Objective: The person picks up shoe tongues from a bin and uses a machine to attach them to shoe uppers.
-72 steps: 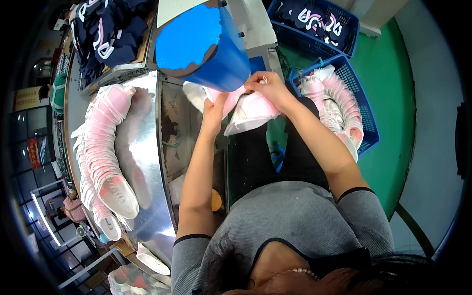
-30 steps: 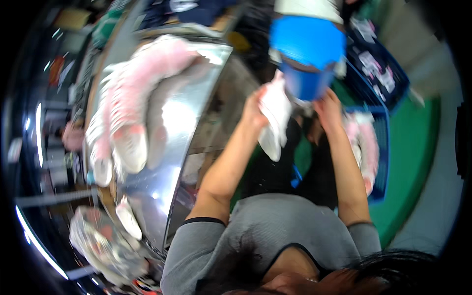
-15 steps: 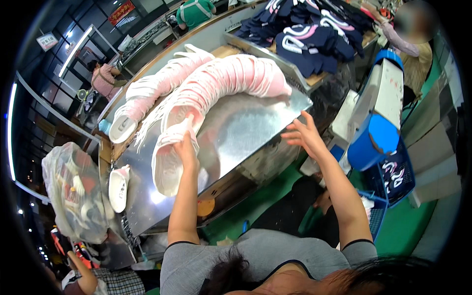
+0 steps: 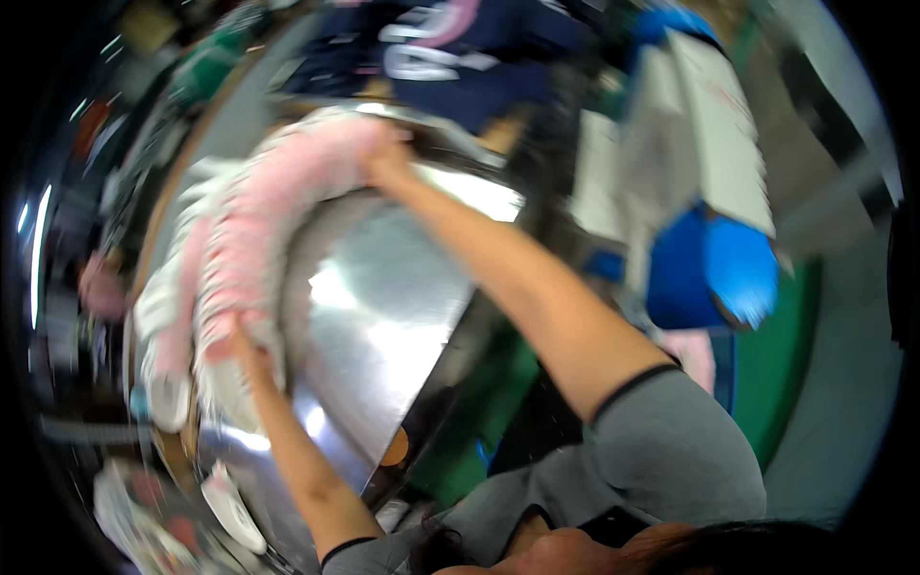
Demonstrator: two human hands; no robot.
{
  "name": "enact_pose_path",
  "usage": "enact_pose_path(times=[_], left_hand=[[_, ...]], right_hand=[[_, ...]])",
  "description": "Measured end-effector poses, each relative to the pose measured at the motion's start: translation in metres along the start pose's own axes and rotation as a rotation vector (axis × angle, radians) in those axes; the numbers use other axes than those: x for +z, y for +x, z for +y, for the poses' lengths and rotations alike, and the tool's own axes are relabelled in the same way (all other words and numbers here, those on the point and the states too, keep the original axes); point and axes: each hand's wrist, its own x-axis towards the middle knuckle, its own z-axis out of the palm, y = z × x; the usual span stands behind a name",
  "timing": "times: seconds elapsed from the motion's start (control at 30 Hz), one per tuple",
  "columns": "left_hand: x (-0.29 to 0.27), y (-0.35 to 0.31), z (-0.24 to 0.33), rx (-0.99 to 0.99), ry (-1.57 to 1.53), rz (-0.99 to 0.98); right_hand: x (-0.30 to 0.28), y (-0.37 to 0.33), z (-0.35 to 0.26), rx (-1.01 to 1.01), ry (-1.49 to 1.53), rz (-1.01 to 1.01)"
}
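Observation:
A long curved row of nested pink-and-white shoe uppers (image 4: 251, 230) lies over the metal tabletop (image 4: 383, 287), with loose white laces or straps along its side. My left hand (image 4: 253, 356) grips the near end of this row, by the opening of the front upper. At the far end, my right hand (image 4: 389, 161) is closed against the last uppers, its fingers partly hidden and blurred. A second, similar row of uppers (image 4: 171, 359) lies just to the left. Near the table's front left corner rests a single white upper (image 4: 233, 508).
Dark navy pieces with white and pink shapes (image 4: 460, 57) are heaped beyond the table. On the right stands a white and blue machine (image 4: 704, 163). A clear plastic bag of things (image 4: 129, 517) sits at the lower left. Motion blurs much of the view.
My right hand, open and apart from the uppers before, has reached to the row's far end. My left hand stays at the near end. The whole view has swung to the right.

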Motion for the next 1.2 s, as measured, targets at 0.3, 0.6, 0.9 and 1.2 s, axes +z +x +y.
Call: enact_pose_path(times=[0.3,0.6,0.9,1.2], left_hand=[[-0.019,0.033,0.107,-0.588,-0.674,0.061],[-0.022,-0.097,0.311,-0.023,-0.134,0.136],[0.137,-0.260,0.671,0.444,-0.828,-1.268],[0.422,-0.337,0.797,0.298,-0.735,-1.744]], right_hand=[[-0.149,-0.336,-0.078,-0.585,-0.343,-0.046],[-0.473,-0.763,-0.043,0.645,-0.983,1.009],[-0.585,-0.808,0.104,1.521,-1.184,0.348],[-0.639,-0.776,0.211,1.547,-1.306,-0.006]])
